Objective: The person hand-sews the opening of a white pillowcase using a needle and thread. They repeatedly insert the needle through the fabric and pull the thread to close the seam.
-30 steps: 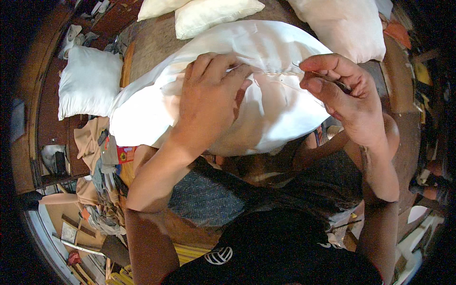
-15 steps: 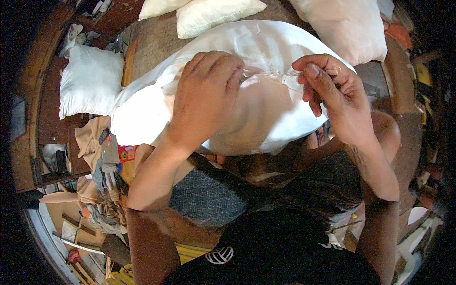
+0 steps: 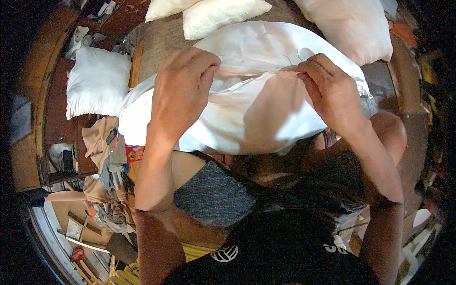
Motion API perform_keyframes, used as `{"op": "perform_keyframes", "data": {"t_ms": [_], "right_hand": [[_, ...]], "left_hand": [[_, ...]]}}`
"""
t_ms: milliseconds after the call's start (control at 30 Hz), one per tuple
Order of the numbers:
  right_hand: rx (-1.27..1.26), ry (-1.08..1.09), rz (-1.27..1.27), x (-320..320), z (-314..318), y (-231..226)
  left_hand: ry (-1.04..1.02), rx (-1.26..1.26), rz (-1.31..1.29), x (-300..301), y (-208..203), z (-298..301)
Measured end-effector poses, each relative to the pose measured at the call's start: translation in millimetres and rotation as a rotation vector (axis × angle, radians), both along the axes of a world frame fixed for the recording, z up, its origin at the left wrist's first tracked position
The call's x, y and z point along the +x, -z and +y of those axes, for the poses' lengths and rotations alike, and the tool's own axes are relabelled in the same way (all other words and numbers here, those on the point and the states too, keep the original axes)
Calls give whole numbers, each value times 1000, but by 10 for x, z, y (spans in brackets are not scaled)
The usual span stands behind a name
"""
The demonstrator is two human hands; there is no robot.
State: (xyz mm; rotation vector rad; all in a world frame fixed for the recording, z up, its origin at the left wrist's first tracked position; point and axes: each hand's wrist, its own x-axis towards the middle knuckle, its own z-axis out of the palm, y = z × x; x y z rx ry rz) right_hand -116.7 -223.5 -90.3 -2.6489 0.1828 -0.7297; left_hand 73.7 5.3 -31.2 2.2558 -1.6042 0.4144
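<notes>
A large white pillow (image 3: pixel 256 109) lies across my lap. My left hand (image 3: pixel 183 88) grips its upper edge at the left, fingers curled down over the fabric along the seam (image 3: pixel 266 76). My right hand (image 3: pixel 327 92) pinches the same seam further right, fingertips pressed together on the cloth. Whether a needle or thread is between those fingertips I cannot tell. Both forearms rise from the lower edge of the picture.
More white pillows lie around: one at the left (image 3: pixel 95 80), two at the top (image 3: pixel 218 14) and a big one at the upper right (image 3: pixel 351 26). A heap of cloth scraps (image 3: pixel 107 175) sits at my left. Wooden floor (image 3: pixel 156 42) surrounds the pillows.
My right hand has come down from a raised position onto the seam. My left hand has shifted its grip along the pillow's upper edge, and the pillow has turned slightly.
</notes>
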Motion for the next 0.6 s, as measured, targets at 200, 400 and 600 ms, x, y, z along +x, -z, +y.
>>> {"op": "perform_keyframes", "data": {"t_ms": [200,400,600], "right_hand": [[-6,6,-66,-49,-111,-153],[-15,20,-65,-71,-180,-198],[-30,48,-72,-80,-212,-234]], "left_hand": [[77,-12,-20,-55,-27,-29],[233,-178,-11,-266,104,-189],[131,-113,13,-349,357,-307]]}}
